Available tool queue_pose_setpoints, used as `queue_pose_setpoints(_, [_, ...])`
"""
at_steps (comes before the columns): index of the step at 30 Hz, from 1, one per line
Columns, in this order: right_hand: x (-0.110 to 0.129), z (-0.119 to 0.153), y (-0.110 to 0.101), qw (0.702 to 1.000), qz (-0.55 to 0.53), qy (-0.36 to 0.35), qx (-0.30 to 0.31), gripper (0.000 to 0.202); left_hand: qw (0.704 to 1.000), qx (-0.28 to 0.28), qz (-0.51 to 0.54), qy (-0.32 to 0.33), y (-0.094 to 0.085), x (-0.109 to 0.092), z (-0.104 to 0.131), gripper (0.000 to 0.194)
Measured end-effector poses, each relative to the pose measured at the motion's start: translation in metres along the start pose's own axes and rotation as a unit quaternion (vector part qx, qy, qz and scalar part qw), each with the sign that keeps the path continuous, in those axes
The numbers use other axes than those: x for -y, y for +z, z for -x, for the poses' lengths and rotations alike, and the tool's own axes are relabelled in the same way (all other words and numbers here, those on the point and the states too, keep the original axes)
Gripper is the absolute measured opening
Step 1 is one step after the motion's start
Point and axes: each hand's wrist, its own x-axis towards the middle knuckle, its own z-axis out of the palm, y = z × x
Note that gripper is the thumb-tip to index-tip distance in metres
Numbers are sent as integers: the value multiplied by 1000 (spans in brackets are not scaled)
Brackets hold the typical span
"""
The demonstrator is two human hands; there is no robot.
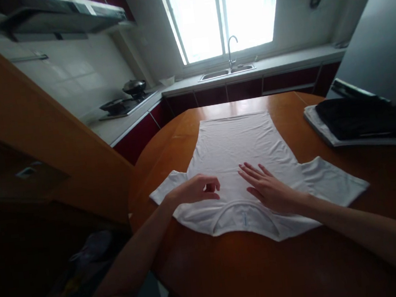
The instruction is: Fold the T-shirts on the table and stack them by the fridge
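A white T-shirt lies spread flat on the round wooden table, its neckline towards me and its hem at the far side. Both short sleeves stick out sideways, and small wrinkles run over the cloth. My left hand is over the shirt's left chest area, fingers curled with a gap between thumb and fingertips and nothing between them. Flat on the middle of the shirt, to the right, rests my right hand, its fingers stretched out and palm down.
At the table's right side is a stack of folded dark and light clothes. Behind the table run a counter with a sink and a stove with pans. A wooden door stands at the left.
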Motion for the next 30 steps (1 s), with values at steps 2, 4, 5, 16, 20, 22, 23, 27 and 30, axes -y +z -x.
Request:
queue_pose_setpoints(2, [3, 2, 4, 999, -8, -9, 31, 57, 994, 99, 42, -32, 2, -6, 3, 24])
queue_pose_setpoints(4, [4, 3, 7, 998, -14, -10, 57, 59, 977, 184, 74, -74, 6, -10, 4, 23])
queue_pose_setpoints(5, [5, 3, 8, 998, -17, -9, 66, 59, 971, 205, 78, -92, 7, -12, 5, 22])
queue_pose_setpoints(16, [0, -4, 9, 997, -45, 35, -56, 48, 952, -230, -51, -193, -43, 43, 30, 26])
queue_pose_setpoints(20, [-5, -4, 14, 995, -50, 38, -77, 45, 903, -268, -68, -329, -71, 92, 67, 28])
queue_pose_setpoints(22, [-6, -4, 17, 995, -58, 36, -79, 43, 893, -236, -49, -380, -77, 105, 82, 33])
queue_pose_setpoints(23, [-6, -4, 18, 994, -62, 36, -81, 43, 888, -220, -45, -401, -78, 109, 88, 34])
queue_pose_setpoints(27, [-9, -4, 20, 993, -68, 28, -94, 41, 870, -161, -62, -461, -76, 110, 93, 32])
queue_pose_setpoints(30, [-12, -4, 19, 992, -67, 25, -103, 40, 867, -118, -67, -479, -74, 105, 88, 25])
